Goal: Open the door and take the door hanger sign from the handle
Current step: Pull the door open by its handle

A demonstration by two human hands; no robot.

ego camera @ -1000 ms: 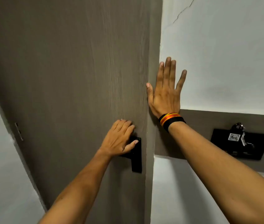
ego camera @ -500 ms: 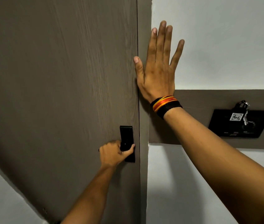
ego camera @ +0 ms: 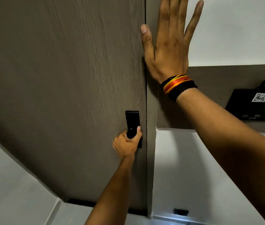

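Door (ego camera: 63,95) is shut, its dark wood-grain face filling the left of the view, latch edge running vertically beside the frame (ego camera: 151,111). Left hand (ego camera: 126,144) is closed around the black lever handle (ego camera: 132,127) on its tall backplate, low near that edge. Right hand (ego camera: 169,46) lies open and flat, higher up, across frame and white wall (ego camera: 242,30). No hanger sign shows; presumably it hangs on the far side.

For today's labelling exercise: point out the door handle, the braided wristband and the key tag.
door handle (ego camera: 130,133), head view, black lever above the left hand's fingers.
braided wristband (ego camera: 179,86), head view, orange strands.
key tag (ego camera: 260,97), head view, white label.
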